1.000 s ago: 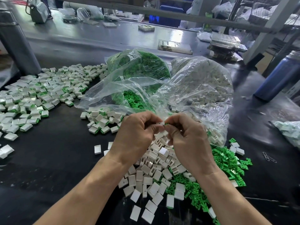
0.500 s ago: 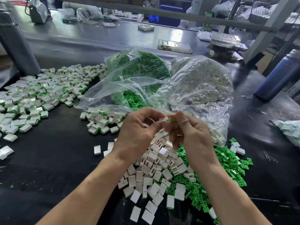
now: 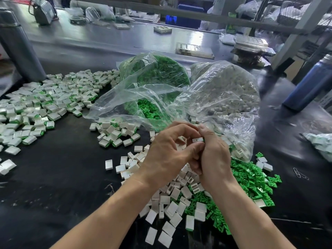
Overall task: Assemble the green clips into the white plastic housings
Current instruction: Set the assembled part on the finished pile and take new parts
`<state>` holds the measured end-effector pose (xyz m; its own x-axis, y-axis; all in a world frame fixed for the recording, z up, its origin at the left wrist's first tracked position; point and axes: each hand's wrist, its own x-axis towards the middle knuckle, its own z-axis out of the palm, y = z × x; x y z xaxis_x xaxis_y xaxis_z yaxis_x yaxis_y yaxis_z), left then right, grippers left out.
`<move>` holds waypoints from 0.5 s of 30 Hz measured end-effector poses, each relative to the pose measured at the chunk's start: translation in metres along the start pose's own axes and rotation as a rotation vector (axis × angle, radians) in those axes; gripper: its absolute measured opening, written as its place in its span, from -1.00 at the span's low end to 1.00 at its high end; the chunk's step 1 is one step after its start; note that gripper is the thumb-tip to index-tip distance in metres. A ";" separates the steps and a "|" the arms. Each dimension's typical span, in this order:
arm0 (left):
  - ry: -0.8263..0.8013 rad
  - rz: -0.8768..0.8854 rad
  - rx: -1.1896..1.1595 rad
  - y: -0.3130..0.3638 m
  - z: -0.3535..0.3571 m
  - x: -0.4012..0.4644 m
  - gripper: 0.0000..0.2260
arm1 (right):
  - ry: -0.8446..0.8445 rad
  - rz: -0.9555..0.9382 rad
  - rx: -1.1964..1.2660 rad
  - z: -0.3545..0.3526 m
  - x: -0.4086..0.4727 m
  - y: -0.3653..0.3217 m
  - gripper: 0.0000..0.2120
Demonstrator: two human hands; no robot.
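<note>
Nearest: loose pile of white housings point(image 3: 172, 209) on black table point(image 3: 53, 177), green clips point(image 3: 251, 180) heaped just right of them. Above the pile both hands meet. Right hand point(image 3: 213, 159) pinches a white housing with green edge point(image 3: 198, 140) at its fingertips. Left hand point(image 3: 167, 153) curled, fingertips touching the right hand; a second white housing point(image 3: 182, 140) shows inside its curl, grip unclear. Farther left: small cluster of assembled pieces point(image 3: 116, 135), then big spread of assembled pieces point(image 3: 45, 103) at far left. Behind hands: clear bag of green clips point(image 3: 158, 74), clear bag of white housings point(image 3: 226, 94) on its right. Far right: blue bottle point(image 3: 310, 83).
</note>
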<state>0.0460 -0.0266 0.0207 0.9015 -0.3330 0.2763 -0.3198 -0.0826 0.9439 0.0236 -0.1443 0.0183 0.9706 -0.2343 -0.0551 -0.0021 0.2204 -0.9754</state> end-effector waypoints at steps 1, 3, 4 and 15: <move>0.001 0.003 0.000 0.000 0.001 -0.001 -0.90 | 0.003 -0.006 0.030 0.001 -0.001 0.000 -0.43; 0.002 0.014 -0.007 0.000 0.003 -0.002 -0.89 | 0.020 -0.013 0.093 0.002 -0.002 0.000 -0.46; 0.005 0.021 -0.011 0.000 0.004 -0.002 -0.89 | 0.030 -0.021 0.104 0.001 -0.001 0.001 -0.50; 0.057 0.096 -0.016 0.003 0.008 -0.005 -0.90 | 0.081 -0.074 0.105 0.005 -0.001 0.004 -0.62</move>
<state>0.0383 -0.0327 0.0207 0.8822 -0.2846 0.3752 -0.4014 -0.0378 0.9151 0.0242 -0.1387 0.0156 0.9447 -0.3280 -0.0048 0.0981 0.2966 -0.9499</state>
